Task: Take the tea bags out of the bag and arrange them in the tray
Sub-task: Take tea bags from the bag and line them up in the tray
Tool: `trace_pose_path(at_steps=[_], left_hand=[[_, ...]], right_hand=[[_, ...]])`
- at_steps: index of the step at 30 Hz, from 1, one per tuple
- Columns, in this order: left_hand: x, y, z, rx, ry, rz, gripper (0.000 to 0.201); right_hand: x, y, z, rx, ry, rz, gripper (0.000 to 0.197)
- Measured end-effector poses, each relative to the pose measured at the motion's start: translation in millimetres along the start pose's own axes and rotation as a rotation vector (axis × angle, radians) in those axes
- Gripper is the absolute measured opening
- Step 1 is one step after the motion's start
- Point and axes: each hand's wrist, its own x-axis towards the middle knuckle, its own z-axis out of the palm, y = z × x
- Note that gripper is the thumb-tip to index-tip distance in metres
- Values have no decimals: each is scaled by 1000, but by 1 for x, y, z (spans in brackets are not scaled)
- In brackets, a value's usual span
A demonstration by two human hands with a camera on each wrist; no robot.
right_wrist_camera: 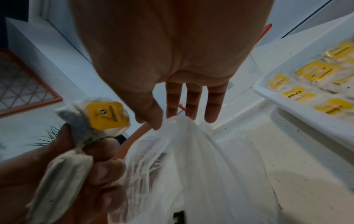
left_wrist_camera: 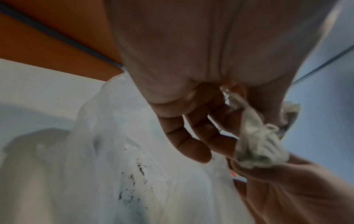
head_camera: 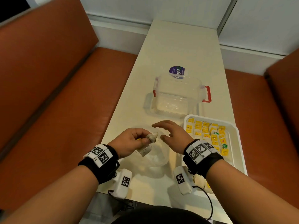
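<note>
My left hand (head_camera: 135, 139) grips two crumpled tea bags, one (head_camera: 152, 137) sticking out past the thumb and one (head_camera: 145, 151) hanging below the palm. The right wrist view shows a yellow tag (right_wrist_camera: 107, 115) on the upper tea bag (right_wrist_camera: 90, 121). The clear plastic bag (head_camera: 156, 157) lies crumpled on the table between my hands, with dark tea crumbs inside (left_wrist_camera: 132, 195). My right hand (head_camera: 169, 135) hovers open over the bag's top (right_wrist_camera: 178, 125), fingers straight. Several yellow-tagged tea bags (head_camera: 206, 131) lie in rows in the white tray (head_camera: 234, 152) at the right.
A clear lidless container with red handles (head_camera: 178, 94) stands behind the tray, a purple round sticker (head_camera: 177, 70) beyond it. The narrow cream table (head_camera: 178, 50) runs between orange benches on the left (head_camera: 48, 94) and right (head_camera: 271, 126).
</note>
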Motion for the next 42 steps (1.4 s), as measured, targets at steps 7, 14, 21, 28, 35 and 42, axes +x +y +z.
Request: trace_pose_path(at_steps=[7,14,21,28,35,42], left_hand=[[-2,6,-2,-297,22,-19,14],[-1,3,-7,-88,136,-134,17],[1,40,-5,422,104,-65,28],[17,63,28,453,95,31,10],[32,78,56,408,45,71,15],[55,78,115,551,-69,52,6]], right_hand=[[-1,-20,-13,324,-20,20,21],[-3,-33,-31,336,14,-10,6],[-12,-37,-56,-175,33,-40,16],[-22,-43,-72,-221,103,-94,22],[-47,-25,-97,-159,149,-87,14],[-84,14,-130,-326,112,21,17]])
